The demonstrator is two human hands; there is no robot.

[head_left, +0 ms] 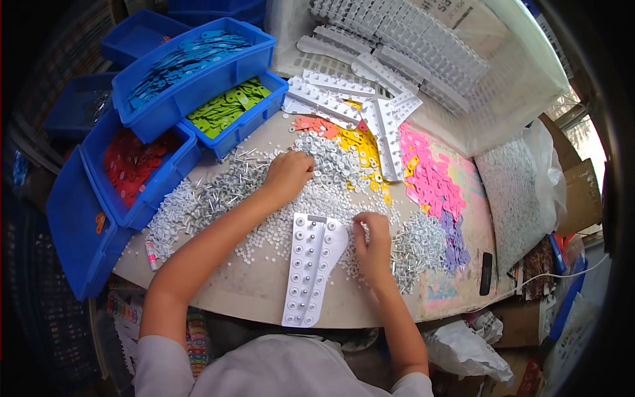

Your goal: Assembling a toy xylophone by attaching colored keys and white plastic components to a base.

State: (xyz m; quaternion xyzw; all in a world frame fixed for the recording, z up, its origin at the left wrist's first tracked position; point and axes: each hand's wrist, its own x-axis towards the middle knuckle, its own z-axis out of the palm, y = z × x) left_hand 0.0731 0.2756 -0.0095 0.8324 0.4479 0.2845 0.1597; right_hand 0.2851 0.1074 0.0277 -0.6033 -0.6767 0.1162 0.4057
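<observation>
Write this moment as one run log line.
left hand: on white round parts | right hand: beside white tray | table

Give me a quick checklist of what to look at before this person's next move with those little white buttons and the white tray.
1. White tray lies flat in front of the person: ok.
2. Left hand on the pile of white buttons: ok.
3. Right hand beside the tray's upper right edge, fingertips down among loose buttons: ok.
4. Whether either hand has a button pinched: cannot tell, the fingers hide it.
5. Metal pins within reach, left of the left hand: ok.
6. Tray seats filled: cannot tell; most seem to hold something, too small to be sure.
</observation>
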